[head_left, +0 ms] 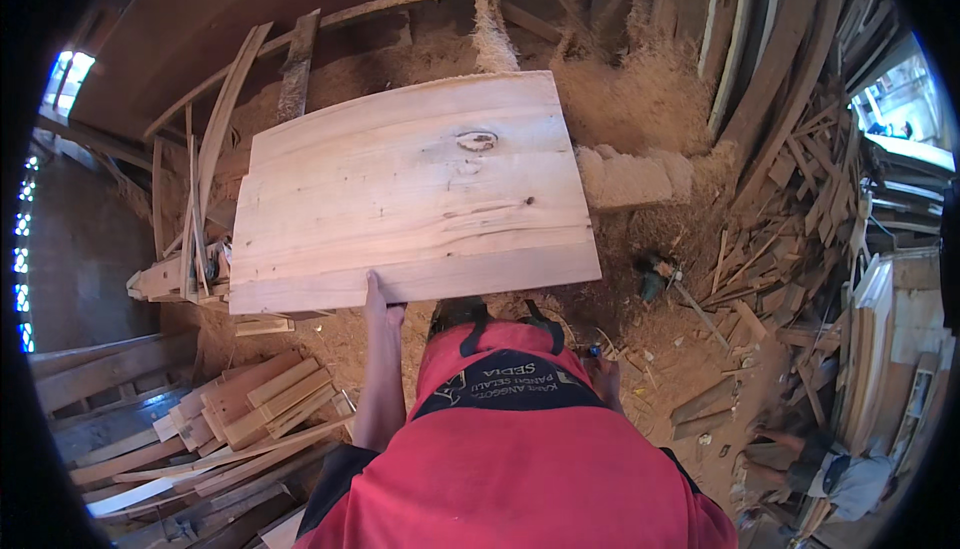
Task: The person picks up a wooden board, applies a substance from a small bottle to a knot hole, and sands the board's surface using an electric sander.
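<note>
The left hand (382, 305) held the near edge of a wide, pale wooden panel (410, 204) before the red-and-black shirt (520, 459). The right hand (605, 379) was beside this shirt; its grip I could not tell.

Wooden panel (415, 194) is hiding most fingers of the left hand (384, 315). Red shirt (520, 469) is partly covering the right hand (606, 381); blue item (594, 351) there is looking too small to identify. Co-worker (848, 474) is blurring; lower-left planks (210, 479) are running out of frame.

one close, wide fisheye view from head height, steeply downward
</note>
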Demonstrator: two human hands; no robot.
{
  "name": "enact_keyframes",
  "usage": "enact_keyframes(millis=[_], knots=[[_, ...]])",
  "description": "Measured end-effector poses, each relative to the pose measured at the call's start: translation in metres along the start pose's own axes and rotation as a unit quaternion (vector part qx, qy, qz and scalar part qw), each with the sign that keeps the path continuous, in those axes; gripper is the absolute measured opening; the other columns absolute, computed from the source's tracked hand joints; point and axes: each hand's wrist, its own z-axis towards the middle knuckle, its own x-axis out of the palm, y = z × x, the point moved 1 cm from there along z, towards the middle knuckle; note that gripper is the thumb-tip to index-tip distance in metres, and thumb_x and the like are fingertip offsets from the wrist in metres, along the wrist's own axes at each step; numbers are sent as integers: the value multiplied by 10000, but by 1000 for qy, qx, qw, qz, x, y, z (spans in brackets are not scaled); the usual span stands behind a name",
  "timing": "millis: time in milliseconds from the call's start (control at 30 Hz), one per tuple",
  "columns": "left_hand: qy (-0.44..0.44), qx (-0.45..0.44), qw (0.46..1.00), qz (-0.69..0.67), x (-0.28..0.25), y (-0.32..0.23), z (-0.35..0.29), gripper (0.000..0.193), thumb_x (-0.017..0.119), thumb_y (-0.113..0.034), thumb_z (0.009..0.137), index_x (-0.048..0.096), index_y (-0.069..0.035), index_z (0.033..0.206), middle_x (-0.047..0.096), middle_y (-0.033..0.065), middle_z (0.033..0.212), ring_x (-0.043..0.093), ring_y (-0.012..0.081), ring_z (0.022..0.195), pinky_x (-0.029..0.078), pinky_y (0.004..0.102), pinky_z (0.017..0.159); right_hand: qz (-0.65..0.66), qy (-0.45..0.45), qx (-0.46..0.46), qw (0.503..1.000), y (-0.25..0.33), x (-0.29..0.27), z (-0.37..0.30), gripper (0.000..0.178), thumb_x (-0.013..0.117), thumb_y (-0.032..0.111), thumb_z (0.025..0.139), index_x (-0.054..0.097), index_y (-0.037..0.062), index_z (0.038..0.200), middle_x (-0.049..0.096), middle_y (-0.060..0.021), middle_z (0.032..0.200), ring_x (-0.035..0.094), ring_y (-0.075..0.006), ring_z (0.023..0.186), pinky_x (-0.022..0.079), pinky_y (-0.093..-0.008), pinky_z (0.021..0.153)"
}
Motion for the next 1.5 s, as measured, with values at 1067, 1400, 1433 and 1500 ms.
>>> enact_keyframes(millis=[1067, 1400, 1433, 1500], knots=[[92, 320, 461, 823, 70, -108, 136, 1224, 842, -593, 679, 144, -244, 1621, 42, 199, 1677, 33, 530, 1507, 208, 883, 986, 300, -143, 19, 943, 506, -58, 92, 319, 667, 323, 974, 638, 42, 1121, 656, -44, 882, 595, -95, 648, 446, -260, 495], [44, 213, 460, 861, 99, -131, 85, 1240, 854, -607, 646, 137, -328, 1618, 0, 120, 1700, 39, 471, 1533, 234, 875, 997, 199, 56, -55, 977, 554, -37, 157, 394, 662, 93, 894, 540, -46, 1242, 585, -54, 710, 561, -124, 573, 470, -302, 468], [31, 214, 470, 856, 100, -132, 83, 1240, 854, -607, 646, 137, -328, 1618, 0, 120, 1700, 39, 471, 1533, 234, 875, 997, 180, 98, -59, 977, 559, -29, 168, 391, 651, 64, 887, 529, -44, 1243, 568, -45, 692, 543, -112, 554, 457, -296, 453], [40, 213, 466, 858, 102, -130, 79, 1193, 847, -584, 668, 166, -324, 1613, 21, 103, 1702, 67, 450, 1537, 264, 862, 1002, 105, 131, -110, 980, 568, -13, 193, 453, 668, 94, 853, 528, -60, 1255, 569, -110, 864, 551, -187, 722, 461, -352, 614]])
